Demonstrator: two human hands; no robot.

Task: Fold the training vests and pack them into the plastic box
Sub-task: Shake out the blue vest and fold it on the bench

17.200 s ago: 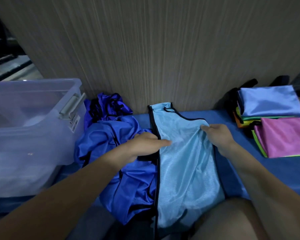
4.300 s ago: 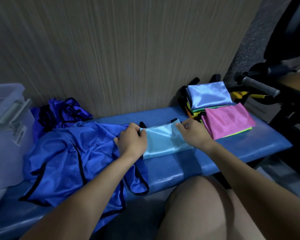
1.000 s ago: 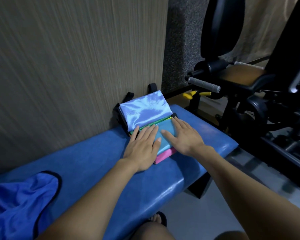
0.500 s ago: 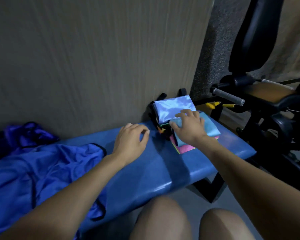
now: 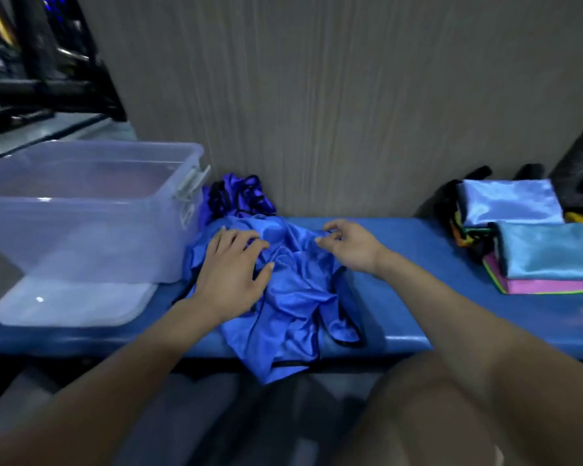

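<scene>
Resting flat on crumpled blue vest [image 5: 293,290], left hand [image 5: 231,275] fingers spread; right hand [image 5: 349,247] loosely curled, empty, just above it, on blue surface [image 5: 418,297].

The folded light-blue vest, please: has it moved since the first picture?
Yes. The folded light-blue vest left the bench middle and now lies rightward, atop the pink folded vest.
</scene>
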